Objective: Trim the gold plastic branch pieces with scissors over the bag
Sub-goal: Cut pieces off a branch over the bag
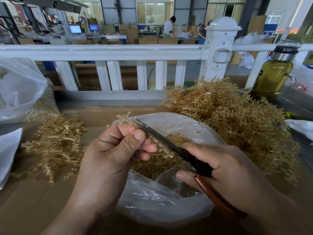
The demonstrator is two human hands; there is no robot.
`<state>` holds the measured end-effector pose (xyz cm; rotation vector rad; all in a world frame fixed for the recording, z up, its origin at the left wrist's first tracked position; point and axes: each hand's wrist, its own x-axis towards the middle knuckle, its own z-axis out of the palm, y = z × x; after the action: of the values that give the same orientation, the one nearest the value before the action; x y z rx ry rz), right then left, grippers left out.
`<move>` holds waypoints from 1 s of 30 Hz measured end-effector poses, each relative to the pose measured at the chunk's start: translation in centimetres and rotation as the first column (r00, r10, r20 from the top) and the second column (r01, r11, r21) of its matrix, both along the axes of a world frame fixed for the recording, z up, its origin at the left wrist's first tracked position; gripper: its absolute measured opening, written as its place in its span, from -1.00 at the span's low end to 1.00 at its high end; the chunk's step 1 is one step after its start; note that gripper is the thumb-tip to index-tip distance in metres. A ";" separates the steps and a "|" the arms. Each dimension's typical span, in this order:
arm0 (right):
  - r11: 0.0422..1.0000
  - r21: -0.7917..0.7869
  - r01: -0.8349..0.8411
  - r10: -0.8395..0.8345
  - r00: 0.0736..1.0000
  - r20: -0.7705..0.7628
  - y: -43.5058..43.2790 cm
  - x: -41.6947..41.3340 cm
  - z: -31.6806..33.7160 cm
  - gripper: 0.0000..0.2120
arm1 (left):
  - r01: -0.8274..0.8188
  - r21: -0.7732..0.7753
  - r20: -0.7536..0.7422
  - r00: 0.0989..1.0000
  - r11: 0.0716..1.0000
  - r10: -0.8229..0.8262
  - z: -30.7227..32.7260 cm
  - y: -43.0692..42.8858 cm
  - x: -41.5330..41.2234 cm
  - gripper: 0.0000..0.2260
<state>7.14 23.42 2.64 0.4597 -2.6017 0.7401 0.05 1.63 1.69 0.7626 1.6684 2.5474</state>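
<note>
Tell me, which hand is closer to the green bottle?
The right. The right hand, gripping the scissors, is below and left of the bottle; the left hand, pinching a gold branch piece, is farther left, across the bag.

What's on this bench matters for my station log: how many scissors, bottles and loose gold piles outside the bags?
Scissors: 1
Bottle: 1
Gold piles: 2, left pile and right pile
Total: 4

white railing, workshop hall, big windows
</note>
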 end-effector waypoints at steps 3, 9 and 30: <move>1.000 0.014 0.004 -0.004 1.000 0.002 0.0 -0.1 0.1 -0.60 | -0.007 -0.008 0.001 1.000 1.000 0.007 0.0 0.1 0.0 -0.77; 0.999 0.030 0.015 -0.016 0.999 0.028 -0.2 0.1 0.4 -0.63 | -0.010 0.008 0.012 1.000 1.000 0.010 -0.2 0.2 -0.1 -0.76; 0.999 0.029 0.037 -0.039 0.997 0.059 -0.1 0.1 0.5 -0.62 | -0.029 0.003 -0.005 1.000 1.000 0.029 -0.4 0.4 -0.1 -0.76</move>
<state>7.24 23.27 3.16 0.4006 -2.6718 0.7163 -0.03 1.99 1.27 0.7515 1.6910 2.5696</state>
